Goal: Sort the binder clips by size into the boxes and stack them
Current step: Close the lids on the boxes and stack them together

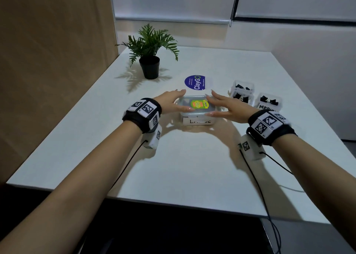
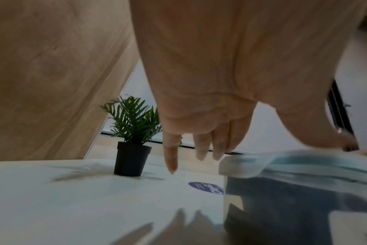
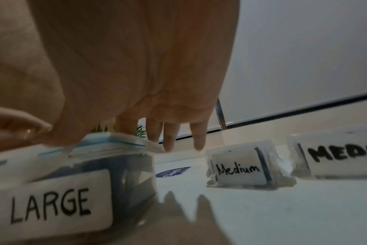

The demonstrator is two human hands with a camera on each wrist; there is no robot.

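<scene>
Both my hands rest on the LARGE box (image 1: 196, 116) lid (image 1: 198, 104); left hand (image 1: 170, 101) and right hand (image 1: 227, 109) lie released, fingers straight. Two Medium boxes (image 1: 266, 103) stand near, rightward.

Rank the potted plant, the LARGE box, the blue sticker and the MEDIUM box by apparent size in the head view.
1. potted plant
2. LARGE box
3. blue sticker and MEDIUM box: look alike, not ranked; the box is partly hidden by the right wrist.

"MEDI" label (image 3: 342, 153) cut by frame edge, "LARGE" box contents (image 3: 134, 180) blurred
</scene>
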